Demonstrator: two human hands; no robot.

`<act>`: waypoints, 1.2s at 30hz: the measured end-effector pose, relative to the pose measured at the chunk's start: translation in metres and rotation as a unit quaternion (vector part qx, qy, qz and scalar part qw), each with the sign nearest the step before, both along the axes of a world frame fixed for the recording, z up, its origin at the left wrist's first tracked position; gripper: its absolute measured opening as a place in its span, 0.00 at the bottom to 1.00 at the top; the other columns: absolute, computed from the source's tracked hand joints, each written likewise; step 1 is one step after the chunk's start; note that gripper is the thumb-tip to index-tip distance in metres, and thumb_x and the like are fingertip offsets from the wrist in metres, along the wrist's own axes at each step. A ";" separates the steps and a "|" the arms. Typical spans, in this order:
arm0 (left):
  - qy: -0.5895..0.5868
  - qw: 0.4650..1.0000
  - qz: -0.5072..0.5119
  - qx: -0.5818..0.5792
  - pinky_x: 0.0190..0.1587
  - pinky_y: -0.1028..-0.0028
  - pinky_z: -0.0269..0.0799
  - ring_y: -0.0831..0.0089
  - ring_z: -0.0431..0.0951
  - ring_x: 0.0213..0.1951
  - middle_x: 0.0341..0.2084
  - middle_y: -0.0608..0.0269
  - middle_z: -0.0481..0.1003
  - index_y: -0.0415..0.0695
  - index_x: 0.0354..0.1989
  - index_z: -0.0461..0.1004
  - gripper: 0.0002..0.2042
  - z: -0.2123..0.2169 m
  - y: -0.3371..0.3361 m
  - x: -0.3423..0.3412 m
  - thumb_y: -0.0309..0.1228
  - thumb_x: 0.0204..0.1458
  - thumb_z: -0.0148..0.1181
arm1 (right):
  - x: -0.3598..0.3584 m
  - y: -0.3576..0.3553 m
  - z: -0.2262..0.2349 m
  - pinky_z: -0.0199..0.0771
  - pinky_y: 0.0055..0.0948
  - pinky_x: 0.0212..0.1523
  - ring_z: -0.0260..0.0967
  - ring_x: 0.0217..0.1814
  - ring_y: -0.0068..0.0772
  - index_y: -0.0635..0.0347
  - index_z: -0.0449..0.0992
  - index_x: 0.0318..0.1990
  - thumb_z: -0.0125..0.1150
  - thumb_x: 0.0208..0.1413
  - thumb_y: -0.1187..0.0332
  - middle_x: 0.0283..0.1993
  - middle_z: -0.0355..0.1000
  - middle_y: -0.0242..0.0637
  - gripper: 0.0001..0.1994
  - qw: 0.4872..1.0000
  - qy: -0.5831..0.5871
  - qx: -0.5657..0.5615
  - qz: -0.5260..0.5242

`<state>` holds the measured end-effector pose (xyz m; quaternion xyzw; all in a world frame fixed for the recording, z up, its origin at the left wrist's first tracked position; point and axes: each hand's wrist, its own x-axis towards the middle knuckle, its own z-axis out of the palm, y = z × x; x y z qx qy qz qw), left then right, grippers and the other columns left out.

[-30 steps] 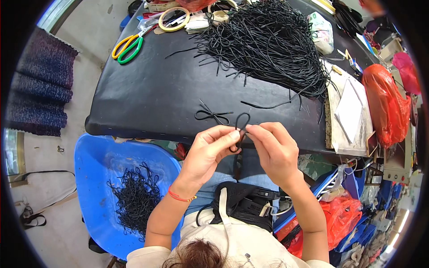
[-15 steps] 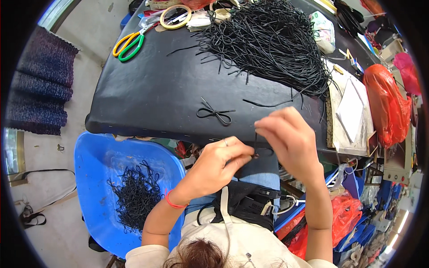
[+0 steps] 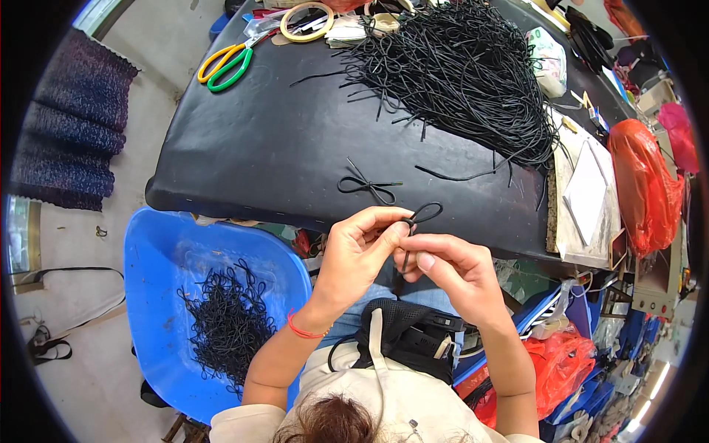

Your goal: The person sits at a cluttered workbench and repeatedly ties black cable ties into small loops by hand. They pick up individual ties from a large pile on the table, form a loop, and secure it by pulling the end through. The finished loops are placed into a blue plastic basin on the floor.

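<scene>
Near the table's front edge, my left hand (image 3: 360,247) pinches a black cord (image 3: 428,212), whose loop stands up above the fingertips. My right hand (image 3: 454,269) grips the same cord just beside it, fingers closed, with a short length hanging below. Fingertips hide the place where the strands cross. A tied black cord bow (image 3: 369,186) lies on the black tabletop (image 3: 251,140) just beyond my hands. A single loose cord (image 3: 450,176) lies to its right, by a large heap of black cords (image 3: 458,74).
Below the table at left, a blue basin (image 3: 148,310) holds a tangle of looped black cords (image 3: 229,317). Scissors (image 3: 229,66) with yellow and green handles and a tape roll (image 3: 307,22) lie at the far left. A pale board (image 3: 591,236) and red plastic bag (image 3: 646,188) stand at right.
My right hand has come down and left to meet my left hand. The cord, pulled upward before, now shows a loop above my fingers. The view has shifted slightly.
</scene>
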<state>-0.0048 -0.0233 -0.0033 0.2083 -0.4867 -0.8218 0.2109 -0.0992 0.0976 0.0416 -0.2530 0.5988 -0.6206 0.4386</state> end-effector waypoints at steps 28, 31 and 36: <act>-0.118 0.961 -0.029 -0.249 0.34 0.80 0.71 0.82 0.75 0.31 0.30 0.62 0.77 0.36 0.36 0.75 0.07 0.019 0.000 0.007 0.22 0.48 0.59 | -0.019 -0.011 -0.016 0.66 0.20 0.32 0.67 0.33 0.22 0.62 0.76 0.37 0.62 0.50 0.69 0.33 0.70 0.32 0.09 0.955 0.294 0.043 -0.016; -0.121 0.949 -0.057 -0.285 0.35 0.80 0.71 0.81 0.75 0.33 0.31 0.62 0.77 0.36 0.37 0.74 0.09 0.020 -0.001 0.008 0.19 0.46 0.59 | -0.021 -0.010 -0.013 0.65 0.18 0.34 0.66 0.33 0.18 0.63 0.75 0.36 0.60 0.52 0.69 0.32 0.70 0.30 0.08 0.991 0.120 0.054 -0.019; -0.082 0.986 -0.065 -0.126 0.39 0.81 0.70 0.79 0.74 0.38 0.36 0.59 0.74 0.36 0.44 0.69 0.14 0.013 0.001 0.011 0.19 0.47 0.58 | -0.017 -0.014 -0.017 0.63 0.15 0.33 0.63 0.31 0.13 0.63 0.71 0.36 0.56 0.57 0.66 0.29 0.69 0.27 0.09 0.994 0.039 0.053 -0.088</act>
